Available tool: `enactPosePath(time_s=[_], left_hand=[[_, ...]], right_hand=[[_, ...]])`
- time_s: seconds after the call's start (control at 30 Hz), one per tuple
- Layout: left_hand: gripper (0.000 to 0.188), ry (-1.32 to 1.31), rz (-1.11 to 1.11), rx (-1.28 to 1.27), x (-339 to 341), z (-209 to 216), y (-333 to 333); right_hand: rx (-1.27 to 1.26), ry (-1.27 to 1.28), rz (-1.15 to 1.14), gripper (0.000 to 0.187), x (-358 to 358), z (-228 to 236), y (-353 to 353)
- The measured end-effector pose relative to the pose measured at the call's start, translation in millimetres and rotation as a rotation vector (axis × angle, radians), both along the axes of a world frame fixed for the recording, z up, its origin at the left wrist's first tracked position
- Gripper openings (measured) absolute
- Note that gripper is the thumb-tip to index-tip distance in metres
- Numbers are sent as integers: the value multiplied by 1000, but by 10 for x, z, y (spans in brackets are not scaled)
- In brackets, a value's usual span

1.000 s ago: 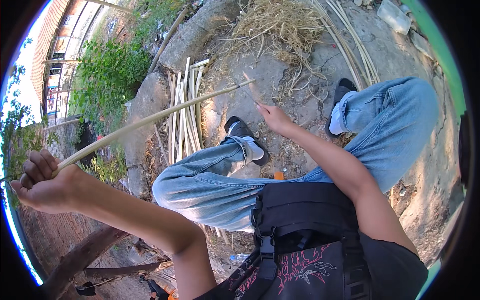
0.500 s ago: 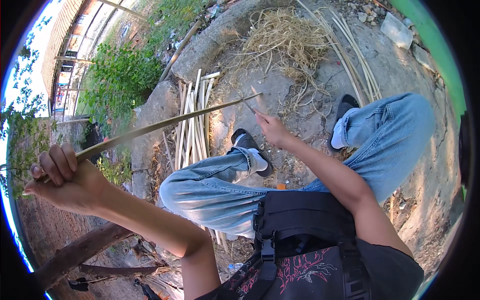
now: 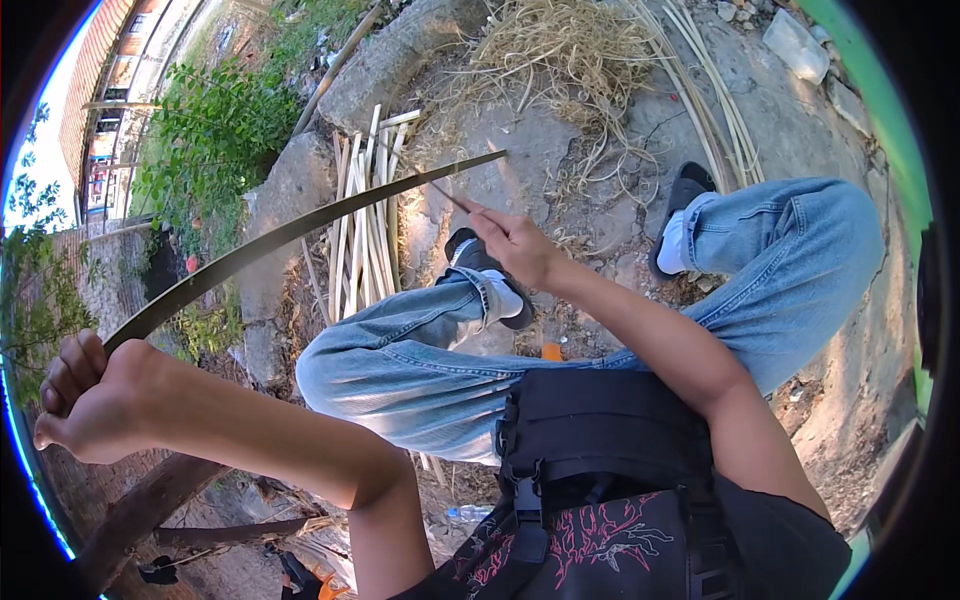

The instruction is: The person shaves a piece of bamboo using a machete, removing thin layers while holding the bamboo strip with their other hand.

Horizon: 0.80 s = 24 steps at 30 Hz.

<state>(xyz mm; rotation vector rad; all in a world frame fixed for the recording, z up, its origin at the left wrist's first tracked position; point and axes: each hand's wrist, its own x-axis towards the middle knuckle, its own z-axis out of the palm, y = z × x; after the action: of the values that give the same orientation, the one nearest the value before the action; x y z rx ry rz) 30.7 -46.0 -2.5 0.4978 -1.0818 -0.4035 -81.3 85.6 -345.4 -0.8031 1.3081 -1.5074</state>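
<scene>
A long, flat greenish-brown strip, which looks like bamboo (image 3: 300, 226), stretches from the far left toward the middle and bows slightly upward. My left hand (image 3: 105, 395) is closed round its near end, out at the left side. In my right hand (image 3: 515, 248) is a thin knife (image 3: 442, 191), its blade meeting the strip a little short of the far tip. The handle is mostly covered by my fingers. Below and beyond the strip, a bundle of pale split sticks (image 3: 370, 235) lies on the ground.
A heap of curly shavings (image 3: 565, 50) lies ahead, with long pale strips (image 3: 715, 100) to its right. My jeans-clad legs (image 3: 400, 370) are spread on either side. A rough stone edge (image 3: 385, 70) and a leafy bush (image 3: 215, 135) stand at left. A log (image 3: 150, 510) lies lower left.
My left hand has shifted down and left with the strip, which now bows more. My right hand and the knife have moved left, and the blade sits farther from the strip's tip.
</scene>
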Motion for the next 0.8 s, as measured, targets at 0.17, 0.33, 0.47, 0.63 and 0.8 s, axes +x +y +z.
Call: enactPosePath(time_s=[0.17, 0.33, 0.47, 0.63, 0.8], left_hand=[[49, -14, 42, -7, -37, -52, -59], [44, -41, -30, -31, 103, 26, -118], [42, -86, -89, -46, -90, -7, -107], [45, -24, 108, -61, -35, 95, -153], [32, -5, 3, -23, -25, -4, -112]], right_hand=[[342, 222, -145, 42, -198, -606, 83], [326, 205, -27, 43, -155, -259, 72], [294, 301, -220, 42, -222, -830, 41], [112, 169, -58, 42, -72, -111, 58], [444, 136, -163, 43, -259, -899, 167]])
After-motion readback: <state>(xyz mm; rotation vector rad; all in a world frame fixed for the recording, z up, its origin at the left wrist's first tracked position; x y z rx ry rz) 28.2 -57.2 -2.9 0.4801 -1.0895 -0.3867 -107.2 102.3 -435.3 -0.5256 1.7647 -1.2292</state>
